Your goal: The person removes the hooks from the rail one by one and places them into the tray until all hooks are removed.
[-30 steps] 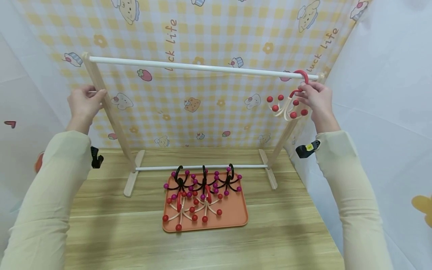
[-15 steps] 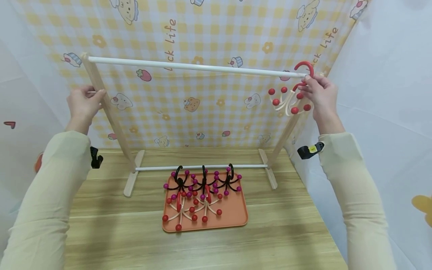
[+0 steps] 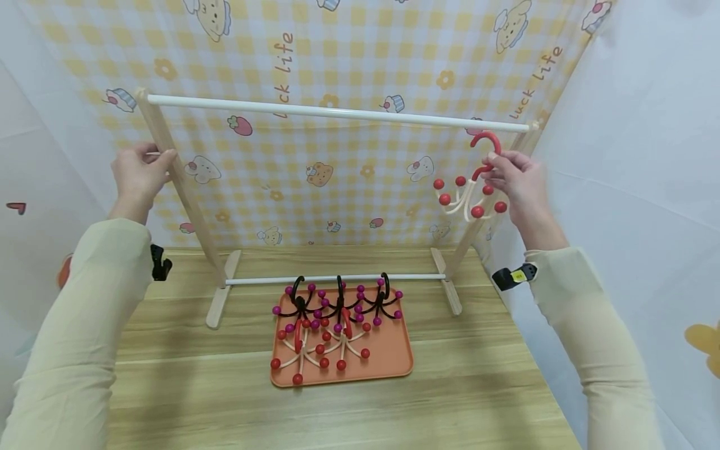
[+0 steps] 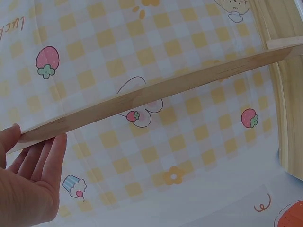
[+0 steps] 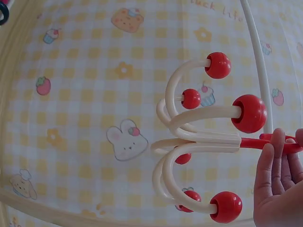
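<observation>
My right hand pinches the red hook of a cream multi-arm hanger with red ball tips. In the head view the hook's top sits just below the white upper rod, near its right end. The right wrist view shows the hanger's curved arms spreading away from my fingers. My left hand grips the left wooden post of the rack, thumb on one side and fingers on the other, as the left wrist view shows of the post too.
An orange tray lies on the wooden table with several more hangers: black ones with purple balls, cream ones with red balls. A lower white rod joins the rack's feet. A checked cloth hangs behind.
My right hand raised the hanger with its hook above the upper rod, then brought it down and left, so the hook is now below the rod. My left hand has stayed on the post.
</observation>
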The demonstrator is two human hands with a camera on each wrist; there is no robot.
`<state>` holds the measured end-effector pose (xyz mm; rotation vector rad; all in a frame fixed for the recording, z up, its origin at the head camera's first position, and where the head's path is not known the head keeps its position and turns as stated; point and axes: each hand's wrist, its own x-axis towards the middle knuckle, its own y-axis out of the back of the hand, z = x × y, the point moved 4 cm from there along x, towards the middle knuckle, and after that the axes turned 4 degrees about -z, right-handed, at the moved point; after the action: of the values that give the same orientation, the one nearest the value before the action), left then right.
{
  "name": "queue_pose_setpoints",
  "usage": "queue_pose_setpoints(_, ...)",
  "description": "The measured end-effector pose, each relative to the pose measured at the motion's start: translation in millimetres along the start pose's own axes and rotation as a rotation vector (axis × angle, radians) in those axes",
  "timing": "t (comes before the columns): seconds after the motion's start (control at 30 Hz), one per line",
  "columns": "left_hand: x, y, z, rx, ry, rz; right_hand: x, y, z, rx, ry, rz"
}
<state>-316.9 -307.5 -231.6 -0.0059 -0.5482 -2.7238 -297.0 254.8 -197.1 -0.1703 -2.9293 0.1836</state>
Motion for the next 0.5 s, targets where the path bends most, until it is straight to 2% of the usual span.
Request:
queue_pose_setpoints(0.27,1.0,0.7,-1.6,-0.007,-0.004,-0.001,-16.1,-10.9,22.7,-0.051,-0.021,-0.067)
queue_pose_setpoints(0.5,1.8,0.1,-0.9,0.001,-0.009,-0.003,-30.6,-15.6,42.2,-0.097,-0.111,-0.125)
